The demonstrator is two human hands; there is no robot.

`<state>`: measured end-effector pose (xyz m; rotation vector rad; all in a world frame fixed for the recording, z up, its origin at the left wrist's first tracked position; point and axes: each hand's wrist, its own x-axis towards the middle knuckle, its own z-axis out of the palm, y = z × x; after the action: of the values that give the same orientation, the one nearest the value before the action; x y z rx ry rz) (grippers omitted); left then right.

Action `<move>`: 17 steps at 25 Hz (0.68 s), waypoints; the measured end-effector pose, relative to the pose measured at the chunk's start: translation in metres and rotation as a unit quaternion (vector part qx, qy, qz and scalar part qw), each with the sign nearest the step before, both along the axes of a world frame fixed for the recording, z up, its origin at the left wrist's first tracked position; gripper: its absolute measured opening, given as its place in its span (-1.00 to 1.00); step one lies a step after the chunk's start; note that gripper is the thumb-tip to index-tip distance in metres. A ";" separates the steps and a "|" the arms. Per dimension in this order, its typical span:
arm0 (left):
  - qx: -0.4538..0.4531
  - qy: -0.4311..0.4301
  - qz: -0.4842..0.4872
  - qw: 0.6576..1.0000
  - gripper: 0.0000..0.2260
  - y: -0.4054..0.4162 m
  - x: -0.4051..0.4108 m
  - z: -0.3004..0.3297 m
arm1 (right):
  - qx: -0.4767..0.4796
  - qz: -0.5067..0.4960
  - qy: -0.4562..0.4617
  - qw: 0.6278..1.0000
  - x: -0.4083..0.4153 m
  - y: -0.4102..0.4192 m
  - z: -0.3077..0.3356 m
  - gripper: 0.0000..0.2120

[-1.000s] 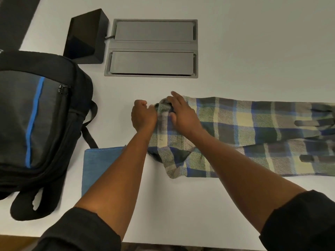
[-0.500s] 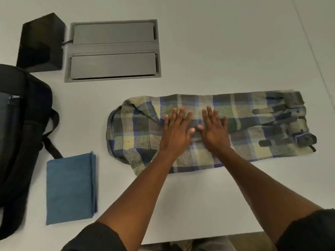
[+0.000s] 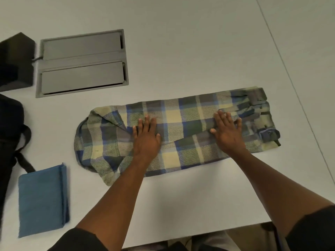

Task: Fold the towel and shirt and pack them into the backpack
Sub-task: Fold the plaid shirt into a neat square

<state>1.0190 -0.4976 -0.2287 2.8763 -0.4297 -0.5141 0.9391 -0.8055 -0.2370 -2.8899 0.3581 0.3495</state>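
A plaid shirt in blue, yellow and grey lies folded into a long strip across the middle of the white table, collar end at the left, cuffs at the right. My left hand rests flat on it, fingers spread, left of centre. My right hand presses flat near the cuff end. Neither hand grips the cloth. A folded blue towel lies at the front left. The black backpack sits at the left edge, mostly cut off.
A grey flip-lid cable box is set into the table behind the shirt. A black box with a cord stands left of it. The table's front edge runs close below my arms.
My hands left the collar end and went flat on the shirt; since half a second ago they have slid apart, the right toward the cuffs. The view shifted right.
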 end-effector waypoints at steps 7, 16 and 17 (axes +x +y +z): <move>-0.037 0.026 -0.049 0.998 -0.34 -0.095 -0.026 0.013 | 0.003 -0.006 0.013 1.000 -0.013 -0.049 0.007 -0.35; 0.023 0.132 -0.101 0.986 -0.20 -0.165 -0.017 0.012 | 0.109 -0.043 -0.074 0.990 -0.009 -0.083 0.015 -0.55; 0.024 0.141 -0.099 0.985 -0.20 -0.166 -0.017 0.012 | 0.117 -0.048 -0.091 0.988 -0.007 -0.088 0.017 -0.61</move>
<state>1.0020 -0.6637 -0.2165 2.7584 -0.6642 -0.9618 0.9323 -0.8937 -0.2202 -2.6382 0.3939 0.1013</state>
